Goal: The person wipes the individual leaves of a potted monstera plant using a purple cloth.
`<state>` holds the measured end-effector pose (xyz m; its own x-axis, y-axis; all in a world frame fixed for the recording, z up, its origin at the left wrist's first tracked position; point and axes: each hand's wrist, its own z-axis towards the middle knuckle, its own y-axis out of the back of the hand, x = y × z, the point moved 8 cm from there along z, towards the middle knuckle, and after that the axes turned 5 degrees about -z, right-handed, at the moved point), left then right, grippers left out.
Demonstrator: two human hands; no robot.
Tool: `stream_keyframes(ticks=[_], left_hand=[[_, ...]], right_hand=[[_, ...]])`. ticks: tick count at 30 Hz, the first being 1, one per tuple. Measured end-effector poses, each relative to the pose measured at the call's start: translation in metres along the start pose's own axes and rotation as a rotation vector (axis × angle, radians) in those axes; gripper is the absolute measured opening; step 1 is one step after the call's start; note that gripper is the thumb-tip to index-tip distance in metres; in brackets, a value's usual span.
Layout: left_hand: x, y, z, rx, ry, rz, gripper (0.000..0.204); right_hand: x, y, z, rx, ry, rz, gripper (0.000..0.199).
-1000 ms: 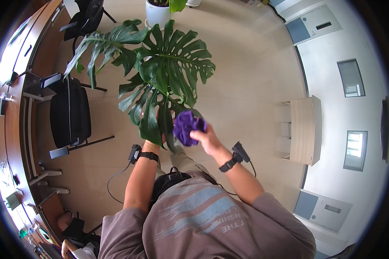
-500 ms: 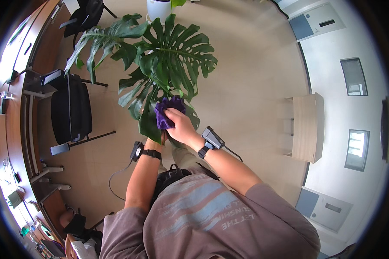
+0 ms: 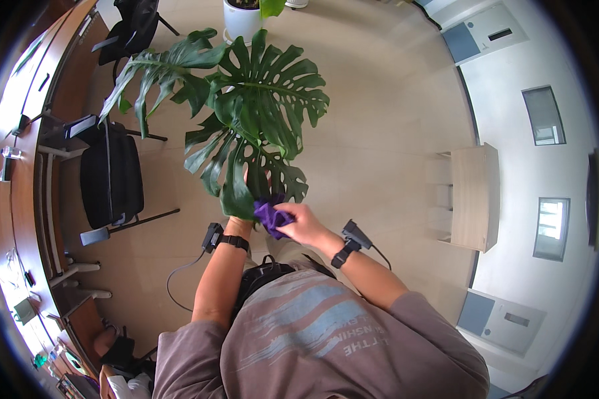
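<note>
My right hand [image 3: 303, 226] is closed on a crumpled purple cloth [image 3: 273, 218]. The cloth touches the near tip of a big, dark green split monstera leaf [image 3: 235, 189]. Under that same leaf reaches my left hand [image 3: 241, 227]; the leaf covers its fingers, so their grip cannot be made out. Beyond it spread more leaves of the plant, a broad one full of holes [image 3: 266, 90] and another [image 3: 173, 66] leaning out to the left. Each of my wrists wears a black strap with a small cabled device.
A white pot [image 3: 242, 23] stands on the floor at the far end. At left are a black chair [image 3: 112, 179], another chair [image 3: 136, 26] and a long wooden desk [image 3: 73, 73]. A light wooden table [image 3: 474, 198] stands by the right wall. Someone sits at lower left.
My right hand has drawn the cloth toward me, off the leaf's middle to its near tip. The leaves have shifted slightly; my left hand stays beneath.
</note>
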<state>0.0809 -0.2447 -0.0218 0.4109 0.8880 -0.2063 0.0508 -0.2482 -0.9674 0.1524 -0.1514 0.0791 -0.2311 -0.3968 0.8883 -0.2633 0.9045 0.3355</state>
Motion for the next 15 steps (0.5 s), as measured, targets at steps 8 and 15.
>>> stream_keyframes(ticks=[8, 15], left_hand=[[-0.037, 0.009, -0.003, -0.030, 0.097, -0.201, 0.051], [-0.043, -0.003, -0.009, -0.109, 0.103, -0.283, 0.061]], right_hand=[[0.050, 0.052, 0.053, -0.189, 0.012, 0.323, 0.023], [0.102, 0.007, 0.116, -0.248, 0.305, -0.242, 0.017]])
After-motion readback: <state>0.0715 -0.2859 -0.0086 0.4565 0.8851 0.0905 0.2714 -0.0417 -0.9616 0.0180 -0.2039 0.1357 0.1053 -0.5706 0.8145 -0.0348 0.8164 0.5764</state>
